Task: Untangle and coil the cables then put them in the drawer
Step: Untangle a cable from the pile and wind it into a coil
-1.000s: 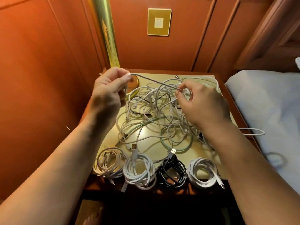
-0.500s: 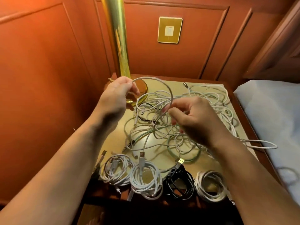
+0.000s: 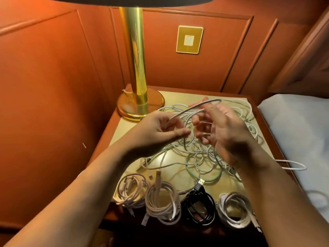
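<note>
I see left hand [image 3: 158, 132] pinching grey cable loop [image 3: 197, 106] above white cable tangle [image 3: 204, 150] on tabletop [image 3: 137, 125]; right hand [image 3: 220, 129] blurred, grip unclear. 4 coiled cables [image 3: 162, 202] nearer me than tangle.

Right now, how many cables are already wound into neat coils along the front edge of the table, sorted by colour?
White coils: 3
Black coils: 1
Total: 4 coils
The tangled pile behind them is too knotted to count.
</note>
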A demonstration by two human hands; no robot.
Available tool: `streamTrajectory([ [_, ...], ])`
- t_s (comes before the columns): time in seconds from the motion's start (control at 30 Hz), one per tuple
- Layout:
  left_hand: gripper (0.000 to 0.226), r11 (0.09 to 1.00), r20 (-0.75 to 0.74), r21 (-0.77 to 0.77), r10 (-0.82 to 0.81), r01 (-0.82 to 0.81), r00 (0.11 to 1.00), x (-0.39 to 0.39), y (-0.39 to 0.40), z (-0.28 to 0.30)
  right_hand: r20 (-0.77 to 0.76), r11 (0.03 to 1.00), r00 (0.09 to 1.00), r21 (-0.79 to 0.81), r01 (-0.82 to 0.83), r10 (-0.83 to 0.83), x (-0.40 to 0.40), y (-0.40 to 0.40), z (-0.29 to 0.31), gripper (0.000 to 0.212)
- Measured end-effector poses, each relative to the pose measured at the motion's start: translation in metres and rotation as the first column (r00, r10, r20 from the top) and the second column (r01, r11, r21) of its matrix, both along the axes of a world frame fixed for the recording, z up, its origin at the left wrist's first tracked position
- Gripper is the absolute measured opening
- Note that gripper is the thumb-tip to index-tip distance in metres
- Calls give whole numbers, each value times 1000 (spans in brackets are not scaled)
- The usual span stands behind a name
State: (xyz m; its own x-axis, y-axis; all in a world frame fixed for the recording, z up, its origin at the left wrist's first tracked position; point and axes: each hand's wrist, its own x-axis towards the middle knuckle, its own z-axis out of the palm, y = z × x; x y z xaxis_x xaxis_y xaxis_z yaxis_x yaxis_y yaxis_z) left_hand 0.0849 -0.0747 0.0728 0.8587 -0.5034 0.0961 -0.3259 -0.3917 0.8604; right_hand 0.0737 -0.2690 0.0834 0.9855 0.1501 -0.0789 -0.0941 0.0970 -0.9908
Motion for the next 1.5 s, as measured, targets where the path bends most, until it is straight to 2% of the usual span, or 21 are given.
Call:
streamTrajectory([
  [0.07,19,980,-77,-185,62,-75,995,2,1,3,18,999,999,-15,-47,48,1,-2,0,44],
  [0.13,24,920,-193,-336,144,-204,971,6,4,6,81,965,982,-215,-150,171,1,-5,-1,46],
  [0.2,34,829,-370,-461,146,-317,918,10,8,7,110,820,939,-527,-222,325,-1,-4,-5,38],
  [0.27,39,677,-571,-603,3,-422,821,13,13,5,100,693,918,-689,-214,383,-2,-2,-13,32],
  [0.33,40,544,-656,-673,-126,-501,744,15,15,3,117,635,923,-757,-156,366,1,-2,-18,23],
  [0.37,40,488,-665,-692,-142,-532,733,17,16,2,132,619,930,-776,-118,343,2,-3,-19,20],
  [0.47,45,232,-687,-716,-69,-658,723,23,21,2,231,676,951,-736,32,206,6,-9,-19,15],
  [0.5,45,175,-696,-709,-14,-683,718,25,23,3,290,702,945,-705,103,152,6,-10,-20,17],
  [0.53,45,170,-701,-696,51,-697,712,27,26,4,347,717,932,-675,172,104,6,-9,-20,19],
  [0.57,42,220,-688,-682,129,-697,714,27,28,5,397,729,916,-646,228,65,6,-8,-20,21],
  [0.6,35,329,-643,-657,225,-678,732,27,29,5,432,739,901,-618,269,33,6,-6,-20,23],
  [0.67,23,627,-435,-528,380,-573,816,22,29,6,472,754,882,-576,315,-9,5,-4,-20,26],
  [0.73,30,832,-253,-373,335,-411,908,15,22,9,497,755,867,-564,336,-15,5,-4,-21,27],
  [0.8,30,912,-202,-282,245,-296,948,7,11,10,528,755,849,-556,347,-1,5,-3,-21,27],
  [0.9,38,928,-225,-226,248,-298,942,-3,-8,8,585,743,810,-558,371,36,3,4,-24,26],
  [1.07,32,800,-361,-356,358,-482,861,-4,-18,3,612,717,788,-579,388,68,-1,10,-28,26],
  [1.13,32,766,-421,-359,377,-533,825,-2,-18,0,582,709,808,-606,360,88,-2,12,-27,31],
  [1.23,25,741,-408,-357,424,-569,808,-3,-17,2,507,679,858,-659,322,86,0,8,-27,26],
  [1.37,29,748,-334,-431,388,-505,859,0,-6,7,394,685,915,-689,235,83,1,5,-25,15],
  [1.43,30,729,-326,-474,376,-494,868,1,-3,8,392,672,917,-699,244,75,0,5,-24,18],
  [1.5,35,665,-384,-507,395,-549,834,0,-3,9,427,615,903,-725,312,46,1,7,-25,23],
])
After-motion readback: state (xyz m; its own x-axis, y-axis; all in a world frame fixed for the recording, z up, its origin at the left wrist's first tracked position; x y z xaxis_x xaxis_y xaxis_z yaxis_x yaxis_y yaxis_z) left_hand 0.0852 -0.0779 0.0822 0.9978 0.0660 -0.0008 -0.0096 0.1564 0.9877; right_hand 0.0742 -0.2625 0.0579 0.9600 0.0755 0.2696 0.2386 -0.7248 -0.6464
